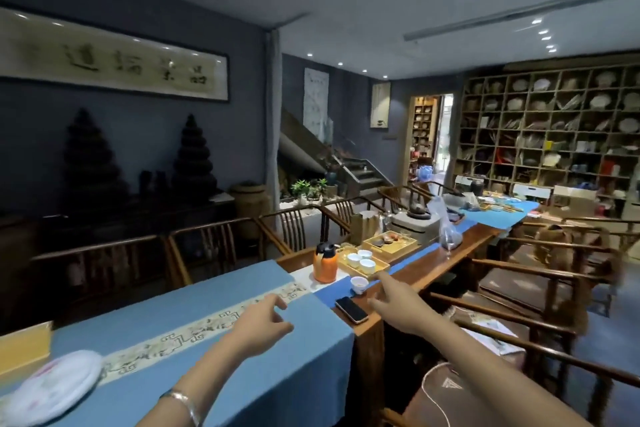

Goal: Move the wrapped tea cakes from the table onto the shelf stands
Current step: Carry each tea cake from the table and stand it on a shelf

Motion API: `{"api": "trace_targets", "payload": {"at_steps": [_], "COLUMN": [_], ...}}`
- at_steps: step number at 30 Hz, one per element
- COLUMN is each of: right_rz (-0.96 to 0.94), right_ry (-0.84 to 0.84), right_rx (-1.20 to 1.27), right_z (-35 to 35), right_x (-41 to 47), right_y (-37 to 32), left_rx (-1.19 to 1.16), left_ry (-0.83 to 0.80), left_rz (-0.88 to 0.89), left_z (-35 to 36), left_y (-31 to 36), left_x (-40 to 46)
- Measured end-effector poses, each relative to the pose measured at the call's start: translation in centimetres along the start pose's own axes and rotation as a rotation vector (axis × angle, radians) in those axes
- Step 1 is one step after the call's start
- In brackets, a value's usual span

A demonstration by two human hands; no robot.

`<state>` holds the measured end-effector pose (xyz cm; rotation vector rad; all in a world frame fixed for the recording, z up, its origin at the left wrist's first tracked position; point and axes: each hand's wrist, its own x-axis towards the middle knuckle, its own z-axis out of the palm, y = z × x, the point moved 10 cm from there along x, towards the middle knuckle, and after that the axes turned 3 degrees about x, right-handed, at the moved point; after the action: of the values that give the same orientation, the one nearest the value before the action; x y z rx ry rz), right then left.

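Wrapped tea cakes lay stacked at the near left corner of the tabletop, on the blue cloth beside its patterned centre band, close to the near edge. A yellow box stood just behind them at the left edge. To their right the cloth was bare across to the tabletop's right edge, giving open room. The left hand, a bracelet on its wrist, hovered over that cloth with its grip loosely curled and holding nothing. The right hand reached out past the right edge, its grip spread, forefinger extended, also holding nothing. Just beside it lay a phone, then a small cup, an orange flask and a tray of cups. Wooden chairs lined both long sides. Far off on the right stood the shelf, its compartments crowded.
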<state>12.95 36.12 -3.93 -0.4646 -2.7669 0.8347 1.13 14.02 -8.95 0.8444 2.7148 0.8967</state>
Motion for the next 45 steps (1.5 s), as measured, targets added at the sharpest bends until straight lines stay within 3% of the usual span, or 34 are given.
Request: {"api": "trace_targets", "payload": {"at_steps": [7,20,34,45], "right_rz": [-0.276,-0.558,-0.590,-0.495], "right_ry": [-0.265,-0.662,-0.753,-0.898], "right_rx": [0.006,0.047,-0.079,-0.128], "right_z": [12.4,34.3,50.8,61.2], "right_x": [15.7,18.5,28.8,34.4], "right_y": [-8.9,-25.1,-40.0,-40.7], "left_rx": [-0.016,-0.077,-0.180,-0.268], "left_ry": [0.216,0.388,0.445,0.398], "left_rz": [-0.307,-0.799,-0.877,-0.956], "left_z": [-7.1,-13.0,-22.3,-21.0], "left_y": [-13.1,-31.8,-53.5,-64.8], "left_x": [2.1,-8.5,-1.9,2.9]}}
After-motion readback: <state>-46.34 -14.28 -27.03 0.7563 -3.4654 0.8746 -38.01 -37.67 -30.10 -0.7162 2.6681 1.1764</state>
